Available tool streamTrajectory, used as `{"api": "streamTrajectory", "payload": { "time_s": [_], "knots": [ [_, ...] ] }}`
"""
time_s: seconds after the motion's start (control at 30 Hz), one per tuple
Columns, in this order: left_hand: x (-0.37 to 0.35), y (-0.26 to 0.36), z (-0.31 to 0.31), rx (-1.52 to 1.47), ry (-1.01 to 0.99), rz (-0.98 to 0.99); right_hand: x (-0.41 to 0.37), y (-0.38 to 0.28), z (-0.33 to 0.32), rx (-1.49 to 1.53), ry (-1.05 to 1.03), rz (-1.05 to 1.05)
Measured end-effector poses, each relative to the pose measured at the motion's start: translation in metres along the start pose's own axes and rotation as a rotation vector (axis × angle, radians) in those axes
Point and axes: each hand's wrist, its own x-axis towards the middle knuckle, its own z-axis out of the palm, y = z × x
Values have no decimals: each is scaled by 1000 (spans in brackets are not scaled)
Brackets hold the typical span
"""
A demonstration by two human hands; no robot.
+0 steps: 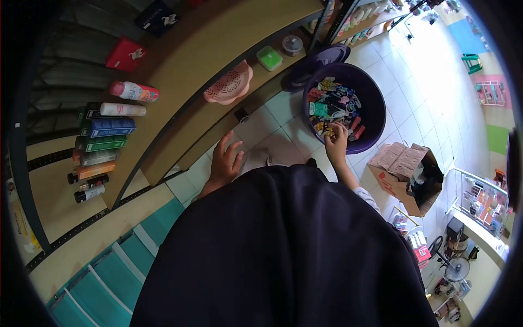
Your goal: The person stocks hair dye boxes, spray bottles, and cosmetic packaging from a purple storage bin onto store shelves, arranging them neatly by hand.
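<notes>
My right hand reaches over the near rim of a large purple tub. Its fingers are closed together at a small yellow item, too small to name. Many small packaged items lie in the tub, among them a green pack. My left hand hangs over the tiled floor beside the shelf, fingers spread, holding nothing.
A wooden shelf runs along the left with bottles, boxes and a pink basket. The tub's lid leans behind it. An open cardboard box stands right; teal slats lie lower left.
</notes>
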Motion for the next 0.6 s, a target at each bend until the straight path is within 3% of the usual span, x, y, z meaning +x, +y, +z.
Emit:
{"api": "streamTrajectory", "payload": {
  "time_s": [0.23,0.43,0.6],
  "knots": [
    [-16,32,77,-90,-53,-241,26,78,-47,-121,-64,21],
    [-16,46,161,-103,-77,-305,44,165,-84,-169,-113,144],
    [-1,43,219,-149,-243,-376,50,235,-81,-186,-158,295]
  ]
}}
